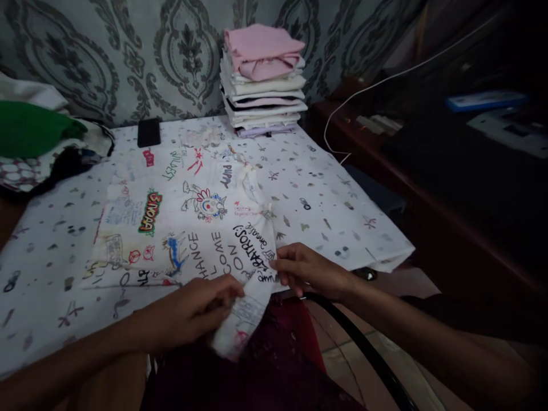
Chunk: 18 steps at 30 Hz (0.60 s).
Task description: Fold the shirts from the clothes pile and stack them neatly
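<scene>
A white T-shirt [201, 228] covered in hand-drawn pictures and lettering lies spread on the table, its neckline toward the right. One sleeve hangs over the near table edge. My left hand [201, 305] is closed at the near side of the shirt, fingers curled on the cloth beside that sleeve. Between thumb and fingers, my right hand [306, 268] pinches the shirt close to the shoulder, at the table's edge. The fabric inside both hands is partly hidden.
A tall stack of folded clothes [263, 85], pink on top, stands at the back of the patterned table [338, 228]. A black phone [149, 133] lies back left, near a heap of clothes [38, 137]. A white cable [385, 80] runs over dark furniture on the right.
</scene>
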{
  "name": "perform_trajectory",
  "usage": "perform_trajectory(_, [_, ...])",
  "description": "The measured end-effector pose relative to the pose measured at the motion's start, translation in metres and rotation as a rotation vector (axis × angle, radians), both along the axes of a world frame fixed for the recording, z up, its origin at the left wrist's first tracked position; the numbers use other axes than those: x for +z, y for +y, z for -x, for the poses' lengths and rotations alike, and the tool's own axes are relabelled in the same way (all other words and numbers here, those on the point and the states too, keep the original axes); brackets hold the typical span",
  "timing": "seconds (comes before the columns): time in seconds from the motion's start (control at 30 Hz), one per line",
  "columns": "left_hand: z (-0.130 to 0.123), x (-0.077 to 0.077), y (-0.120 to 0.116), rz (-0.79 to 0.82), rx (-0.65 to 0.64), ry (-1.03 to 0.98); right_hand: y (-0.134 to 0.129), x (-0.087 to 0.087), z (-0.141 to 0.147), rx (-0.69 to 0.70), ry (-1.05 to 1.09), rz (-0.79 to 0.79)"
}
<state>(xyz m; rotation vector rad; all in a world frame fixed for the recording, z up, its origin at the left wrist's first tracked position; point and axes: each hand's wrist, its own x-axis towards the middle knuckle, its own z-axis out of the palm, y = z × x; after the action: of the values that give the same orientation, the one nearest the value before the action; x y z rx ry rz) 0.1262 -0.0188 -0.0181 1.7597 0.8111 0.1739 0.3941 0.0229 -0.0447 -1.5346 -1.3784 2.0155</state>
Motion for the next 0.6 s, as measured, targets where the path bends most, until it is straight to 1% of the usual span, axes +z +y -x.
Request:
perform_trajectory(0.03, [0.0, 0.0, -0.001, 0.175, -0.02, -0.02, 0.0, 0.001, -0.003, 0.049, -0.046, -0.033])
perform_trajectory(0.07, [0.0, 0.0, -0.001, 0.311, -0.033, -0.042, 0.001, 0.003, -0.005, 0.107, -0.106, -0.086])
perform_trajectory(0.1, [0.001, 0.001, 0.0, 0.385, -0.034, -0.056, 0.002, 0.006, -0.007, 0.164, -0.18, -0.167])
perform_trajectory(0.13, [0.002, 0.003, 0.004, 0.38, -0.019, -0.055, 0.005, 0.01, -0.008, 0.215, -0.261, -0.272])
perform_trajectory(0.17, [0.005, 0.005, 0.01, 0.295, 0.014, -0.037, 0.007, 0.014, -0.008, 0.251, -0.34, -0.394])
perform_trajectory(0.2, [0.009, 0.007, 0.019, 0.144, 0.075, -0.005, 0.011, 0.018, -0.005, 0.267, -0.409, -0.523])
perform_trajectory(0.27, [0.02, 0.007, 0.039, -0.229, 0.208, 0.089, 0.018, 0.024, 0.006, 0.258, -0.493, -0.767])
perform_trajectory(0.3, [0.027, 0.005, 0.049, -0.395, 0.253, 0.146, 0.021, 0.025, 0.014, 0.25, -0.513, -0.869])
perform_trajectory(0.33, [0.035, 0.003, 0.057, -0.519, 0.271, 0.198, 0.023, 0.024, 0.021, 0.246, -0.525, -0.958])
perform_trajectory(0.37, [0.044, 0.0, 0.064, -0.594, 0.262, 0.246, 0.024, 0.022, 0.029, 0.253, -0.532, -1.033])
perform_trajectory(0.4, [0.055, -0.002, 0.067, -0.622, 0.233, 0.291, 0.024, 0.018, 0.034, 0.268, -0.538, -1.088])
perform_trajectory(0.43, [0.066, -0.003, 0.067, -0.618, 0.197, 0.332, 0.023, 0.012, 0.038, 0.285, -0.546, -1.122])
perform_trajectory(0.5, [0.091, -0.003, 0.06, -0.559, 0.135, 0.403, 0.017, -0.001, 0.036, 0.281, -0.576, -1.139])
perform_trajectory(0.53, [0.105, -0.003, 0.052, -0.525, 0.121, 0.438, 0.013, -0.008, 0.031, 0.246, -0.603, -1.138])
perform_trajectory(0.6, [0.133, -0.003, 0.032, -0.469, 0.147, 0.503, 0.003, -0.023, 0.016, 0.122, -0.694, -1.146])
